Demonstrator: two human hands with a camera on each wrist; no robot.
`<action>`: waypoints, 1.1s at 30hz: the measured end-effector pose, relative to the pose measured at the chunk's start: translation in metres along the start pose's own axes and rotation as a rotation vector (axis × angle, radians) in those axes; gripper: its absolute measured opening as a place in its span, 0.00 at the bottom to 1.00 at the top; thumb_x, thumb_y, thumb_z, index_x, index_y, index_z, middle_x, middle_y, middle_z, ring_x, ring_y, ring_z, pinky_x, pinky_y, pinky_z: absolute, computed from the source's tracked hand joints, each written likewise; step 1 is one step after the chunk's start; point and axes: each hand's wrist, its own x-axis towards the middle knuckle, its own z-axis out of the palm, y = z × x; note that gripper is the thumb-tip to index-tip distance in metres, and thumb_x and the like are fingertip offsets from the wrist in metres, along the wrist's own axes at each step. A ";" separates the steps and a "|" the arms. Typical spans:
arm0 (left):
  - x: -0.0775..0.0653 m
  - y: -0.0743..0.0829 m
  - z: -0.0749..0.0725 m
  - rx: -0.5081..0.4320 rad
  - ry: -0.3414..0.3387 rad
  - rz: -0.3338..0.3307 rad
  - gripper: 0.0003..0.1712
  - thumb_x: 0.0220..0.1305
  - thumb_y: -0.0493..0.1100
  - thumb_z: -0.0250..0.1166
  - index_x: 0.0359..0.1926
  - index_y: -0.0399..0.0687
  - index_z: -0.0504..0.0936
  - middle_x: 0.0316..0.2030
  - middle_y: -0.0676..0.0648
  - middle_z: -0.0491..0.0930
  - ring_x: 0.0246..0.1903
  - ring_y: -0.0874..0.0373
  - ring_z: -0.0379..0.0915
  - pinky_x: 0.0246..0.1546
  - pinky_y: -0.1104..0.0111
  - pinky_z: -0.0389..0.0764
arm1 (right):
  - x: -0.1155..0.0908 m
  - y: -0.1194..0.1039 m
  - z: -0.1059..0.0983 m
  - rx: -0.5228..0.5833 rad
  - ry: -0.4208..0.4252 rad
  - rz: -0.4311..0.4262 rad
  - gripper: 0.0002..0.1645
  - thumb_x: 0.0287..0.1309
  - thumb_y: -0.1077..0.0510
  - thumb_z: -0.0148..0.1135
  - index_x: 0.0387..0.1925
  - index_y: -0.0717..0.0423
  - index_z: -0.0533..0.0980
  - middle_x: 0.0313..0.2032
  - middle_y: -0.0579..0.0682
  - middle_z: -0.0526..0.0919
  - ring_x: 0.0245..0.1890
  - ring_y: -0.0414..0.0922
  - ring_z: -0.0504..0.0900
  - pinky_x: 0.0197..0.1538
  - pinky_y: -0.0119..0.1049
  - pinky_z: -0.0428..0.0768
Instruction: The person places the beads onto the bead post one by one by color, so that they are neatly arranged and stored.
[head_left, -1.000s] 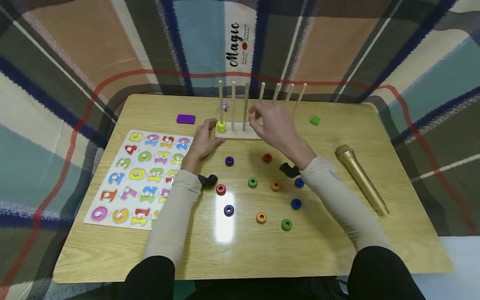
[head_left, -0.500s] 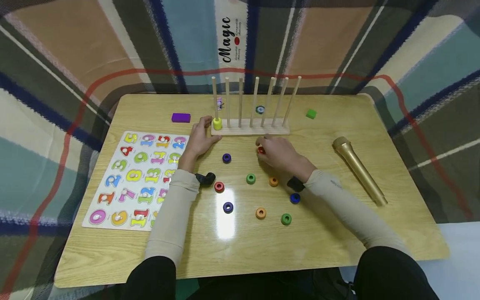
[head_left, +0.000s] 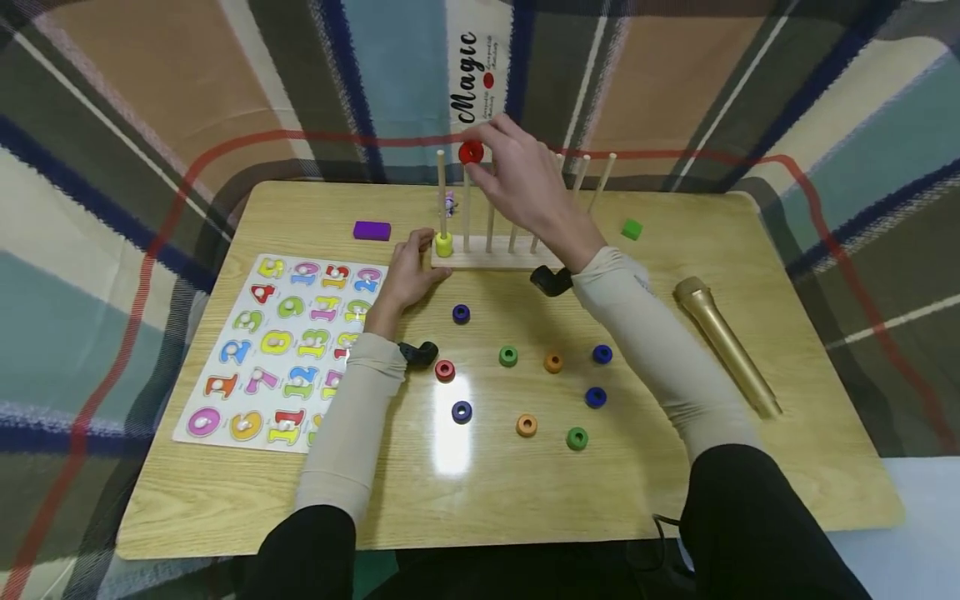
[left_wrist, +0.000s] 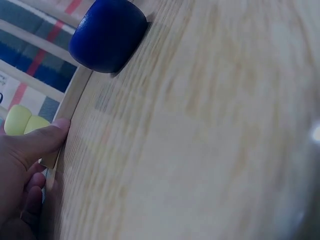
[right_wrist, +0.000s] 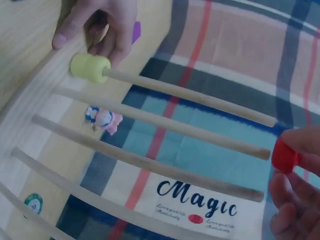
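A red ring bead (head_left: 471, 152) is pinched between the thumb and fingers of my right hand (head_left: 523, 179), right at the top of the second peg (right_wrist: 260, 151) from the left. My left hand (head_left: 406, 275) grips the left end of the wooden peg stand (head_left: 487, 260), its thumb along the front edge. Yellow beads (right_wrist: 90, 68) sit stacked at the bottom of the leftmost peg (right_wrist: 200, 99), beside the left hand. In the left wrist view a dark blue bead (left_wrist: 109, 35) lies on the table in front of the stand.
Several ring beads, such as a green one (head_left: 508, 356) and an orange one (head_left: 527, 426), lie scattered across the table. A number board (head_left: 247, 350) lies left, a gold microphone-like tube (head_left: 726, 346) right. A purple block (head_left: 372, 231), green block (head_left: 632, 229) and small figurine (right_wrist: 104, 119) are near the stand.
My right hand went down to the table in front of the stand, took the red bead and raised it to the second peg's top. My left hand stayed at the stand's left end.
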 end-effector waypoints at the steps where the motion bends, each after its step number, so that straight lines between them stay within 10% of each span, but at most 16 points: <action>1: 0.000 0.000 0.000 0.000 0.002 0.006 0.46 0.69 0.42 0.75 0.80 0.40 0.61 0.76 0.34 0.68 0.76 0.40 0.57 0.81 0.50 0.58 | 0.003 -0.002 0.001 -0.015 -0.021 0.013 0.24 0.80 0.50 0.59 0.70 0.50 0.78 0.62 0.52 0.80 0.34 0.47 0.80 0.34 0.37 0.76; 14: 0.000 -0.003 0.000 0.020 0.002 0.001 0.46 0.70 0.43 0.74 0.81 0.41 0.60 0.77 0.36 0.68 0.77 0.42 0.56 0.81 0.52 0.56 | 0.009 -0.004 0.013 -0.099 -0.093 0.064 0.29 0.81 0.50 0.55 0.78 0.44 0.72 0.68 0.52 0.81 0.24 0.49 0.75 0.25 0.39 0.68; 21: 0.001 0.000 0.001 0.019 -0.006 0.000 0.46 0.70 0.44 0.75 0.80 0.41 0.60 0.77 0.35 0.68 0.76 0.41 0.57 0.80 0.51 0.58 | -0.037 -0.007 0.024 -0.060 0.030 -0.140 0.17 0.79 0.53 0.57 0.59 0.56 0.83 0.61 0.54 0.82 0.22 0.47 0.73 0.24 0.38 0.70; 28: 0.001 0.005 -0.004 0.042 -0.016 -0.002 0.46 0.71 0.45 0.73 0.82 0.44 0.59 0.79 0.39 0.66 0.77 0.42 0.56 0.81 0.51 0.56 | -0.118 -0.029 0.081 -0.139 -0.391 -0.281 0.19 0.72 0.43 0.68 0.45 0.55 0.85 0.41 0.51 0.88 0.29 0.45 0.82 0.23 0.36 0.78; 33: -0.001 -0.001 0.000 0.029 -0.010 -0.024 0.47 0.71 0.44 0.74 0.82 0.45 0.59 0.79 0.40 0.66 0.77 0.43 0.56 0.80 0.52 0.57 | -0.150 -0.035 0.120 -0.230 -0.472 -0.310 0.26 0.72 0.33 0.64 0.42 0.53 0.82 0.38 0.50 0.84 0.34 0.48 0.82 0.26 0.42 0.81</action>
